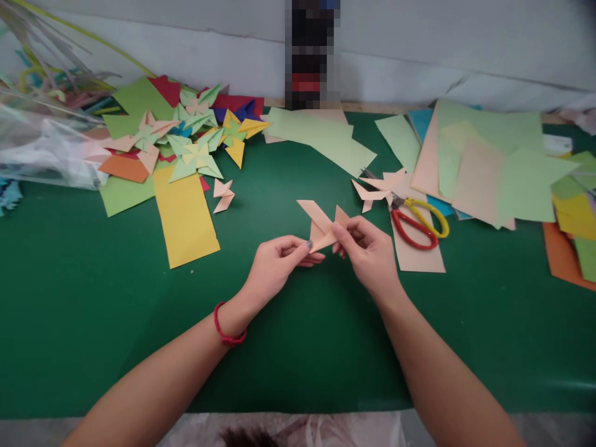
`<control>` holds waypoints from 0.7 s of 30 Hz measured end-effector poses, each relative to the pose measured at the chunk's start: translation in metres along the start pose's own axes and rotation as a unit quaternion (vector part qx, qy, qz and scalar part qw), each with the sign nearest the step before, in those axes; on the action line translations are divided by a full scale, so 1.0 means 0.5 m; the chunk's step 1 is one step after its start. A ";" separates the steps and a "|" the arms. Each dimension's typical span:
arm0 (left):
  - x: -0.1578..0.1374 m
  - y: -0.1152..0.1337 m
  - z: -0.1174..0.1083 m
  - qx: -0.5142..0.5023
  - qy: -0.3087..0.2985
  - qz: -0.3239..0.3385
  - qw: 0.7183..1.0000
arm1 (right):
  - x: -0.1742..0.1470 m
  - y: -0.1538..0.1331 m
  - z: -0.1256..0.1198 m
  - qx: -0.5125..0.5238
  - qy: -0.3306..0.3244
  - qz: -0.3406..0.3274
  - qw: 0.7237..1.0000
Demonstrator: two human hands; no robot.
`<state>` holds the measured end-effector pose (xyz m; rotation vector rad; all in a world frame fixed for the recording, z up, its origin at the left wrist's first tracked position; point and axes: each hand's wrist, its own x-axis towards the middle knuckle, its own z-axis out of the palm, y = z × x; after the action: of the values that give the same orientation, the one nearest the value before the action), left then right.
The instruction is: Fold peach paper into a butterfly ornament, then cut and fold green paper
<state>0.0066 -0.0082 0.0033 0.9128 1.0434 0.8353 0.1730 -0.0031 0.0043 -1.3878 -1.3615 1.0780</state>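
Note:
Between my hands, above the green tabletop, is a folded piece of peach paper [320, 225] with pointed flaps sticking up. My left hand [285, 257] pinches its lower left corner between thumb and fingers. At its right side, my right hand [367, 245] grips the paper with the thumb in front; the curled fingers behind are partly hidden. A small folded peach piece [224, 195] lies on the table to the left. Other folded peach pieces [379, 188] lie to the right, beside and partly under scissors [420, 225] with one red and one yellow handle loop.
Folded paper stars [195, 155] and a yellow sheet [186, 217] lie at the left. Light green sheets [321, 138] lie at the back, and stacked coloured sheets [488, 161] at the right. A clear plastic bag [41, 139] sits at the far left. The green table [298, 360] meets a pale wall.

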 end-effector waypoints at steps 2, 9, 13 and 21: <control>0.000 0.000 0.001 0.000 -0.002 -0.005 1.000 | 0.000 0.001 0.000 -0.006 0.006 0.000 1.000; 0.000 0.000 0.000 0.013 -0.009 -0.011 1.000 | -0.002 0.001 -0.001 -0.034 0.012 -0.010 0.999; 0.000 0.000 -0.001 0.007 -0.023 -0.003 1.000 | -0.002 -0.003 -0.003 -0.065 0.015 -0.035 0.997; -0.002 -0.002 0.002 0.003 -0.033 0.024 0.999 | -0.012 -0.009 0.010 -0.111 0.000 -0.071 0.991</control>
<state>0.0073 -0.0098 0.0028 0.9678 0.9699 0.8363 0.1669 -0.0092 0.0075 -1.4233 -1.5932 0.8527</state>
